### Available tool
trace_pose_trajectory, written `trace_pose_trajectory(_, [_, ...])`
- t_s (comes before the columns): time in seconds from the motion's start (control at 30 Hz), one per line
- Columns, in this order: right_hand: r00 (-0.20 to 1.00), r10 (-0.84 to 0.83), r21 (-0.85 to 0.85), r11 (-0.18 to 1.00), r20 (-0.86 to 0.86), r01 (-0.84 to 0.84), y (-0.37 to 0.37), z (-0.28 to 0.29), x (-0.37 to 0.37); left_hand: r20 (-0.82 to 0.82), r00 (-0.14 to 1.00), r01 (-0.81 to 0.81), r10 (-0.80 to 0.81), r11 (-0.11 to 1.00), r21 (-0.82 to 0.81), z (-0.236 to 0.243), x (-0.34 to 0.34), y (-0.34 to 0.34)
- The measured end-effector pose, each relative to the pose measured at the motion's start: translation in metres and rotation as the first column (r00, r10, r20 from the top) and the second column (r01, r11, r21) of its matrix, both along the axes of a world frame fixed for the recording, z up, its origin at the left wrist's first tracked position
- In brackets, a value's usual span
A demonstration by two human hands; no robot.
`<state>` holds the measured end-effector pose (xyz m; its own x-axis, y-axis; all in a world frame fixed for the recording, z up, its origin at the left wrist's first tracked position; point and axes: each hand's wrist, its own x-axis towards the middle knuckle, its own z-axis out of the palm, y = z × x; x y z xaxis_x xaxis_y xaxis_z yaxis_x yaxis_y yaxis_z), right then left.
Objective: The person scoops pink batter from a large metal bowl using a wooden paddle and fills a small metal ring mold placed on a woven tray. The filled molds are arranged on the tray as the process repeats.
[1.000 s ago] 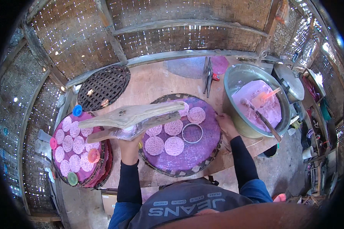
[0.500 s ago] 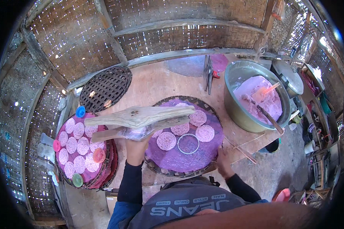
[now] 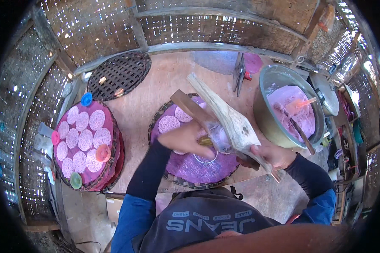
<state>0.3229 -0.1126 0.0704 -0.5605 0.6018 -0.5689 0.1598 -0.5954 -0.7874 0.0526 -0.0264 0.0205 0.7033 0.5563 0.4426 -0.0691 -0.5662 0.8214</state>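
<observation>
Wooden tool (image 3: 236,126) swung aslant | right hand (image 3: 278,155) clasping its end | left hand (image 3: 181,138) grip unclear | plywood table (image 3: 169,76), woven walls (image 3: 88,25)

There are eleven pink discs (image 3: 85,139) on the left tray (image 3: 108,120), four coloured rounds (image 3: 86,99), one wooden tool (image 3: 237,124) and one tub (image 3: 268,126).

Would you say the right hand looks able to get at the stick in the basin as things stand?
Probably not: the right hand holds the wooden tool, though the stick juts past the basin rim, seemingly unobstructed.
</observation>
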Motion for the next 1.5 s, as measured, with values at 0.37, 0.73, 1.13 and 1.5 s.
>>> trace_pose_trajectory(0.37, [0.985, 0.17, -0.147, 0.976, 0.04, -0.162, 0.061, -0.055, -0.025, 0.886, 0.339, 0.653, 0.318, 0.599, -0.465, -0.063, -0.01, 0.024])
trace_pose_trajectory(0.73, [0.899, 0.263, 0.099, 0.944, 0.35, -0.314, 0.069, -0.095, -0.03, 0.84, 0.37, 0.511, 0.396, 0.668, -0.54, -0.093, -0.027, 0.021])
trace_pose_trajectory(1.13, [0.789, 0.301, -0.002, 0.935, 0.535, -0.356, 0.065, -0.056, -0.027, 0.749, 0.249, 0.555, 0.614, 0.543, -0.63, -0.097, -0.002, 0.004])
trace_pose_trajectory(1.5, [0.606, 0.127, 0.245, 0.836, 0.785, -0.492, 0.077, -0.056, -0.022, 0.8, 0.276, 0.529, 0.534, 0.61, -0.59, -0.102, -0.003, 0.02])
